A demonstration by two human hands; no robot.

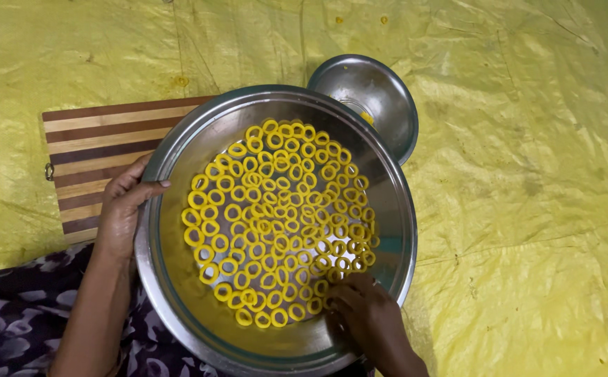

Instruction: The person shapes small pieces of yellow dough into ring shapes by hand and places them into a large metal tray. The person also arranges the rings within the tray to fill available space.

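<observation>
Home cooking spot on the floor, yellow plastic sheet (527,174), striped chopping board (94,153), steel bowl (387,188)

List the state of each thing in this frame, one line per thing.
Large steel bowl: upright, bottom covered with yellow rings.
Yellow rings: spread flat, mostly one layer.
Small steel bowl: upright, almost empty, partly behind the large bowl.
Striped wooden board: flat on the yellow sheet, partly under the large bowl.
Left hand: gripping the large bowl's rim.
Right hand: inside the bowl, fingers on the rings.
</observation>
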